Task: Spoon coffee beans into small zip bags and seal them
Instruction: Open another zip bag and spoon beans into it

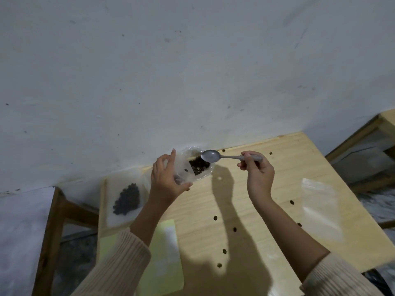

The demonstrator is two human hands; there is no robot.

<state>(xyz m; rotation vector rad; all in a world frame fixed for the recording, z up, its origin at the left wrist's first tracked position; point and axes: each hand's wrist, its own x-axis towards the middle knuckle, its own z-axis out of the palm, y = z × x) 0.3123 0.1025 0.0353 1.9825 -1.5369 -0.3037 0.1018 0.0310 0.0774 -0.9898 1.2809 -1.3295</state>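
Right fingers round spoon, long axis level, bowl leftward over bag.

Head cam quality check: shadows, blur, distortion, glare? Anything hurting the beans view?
Head view: dim light; a hard arm-and-hand shadow lies on the table below the spoon; wide-angle bends the table edges; the empty zip bag at right is soft; slight sheen on the held bag, beans readable.

The left hand hides the clear bag's near left side.
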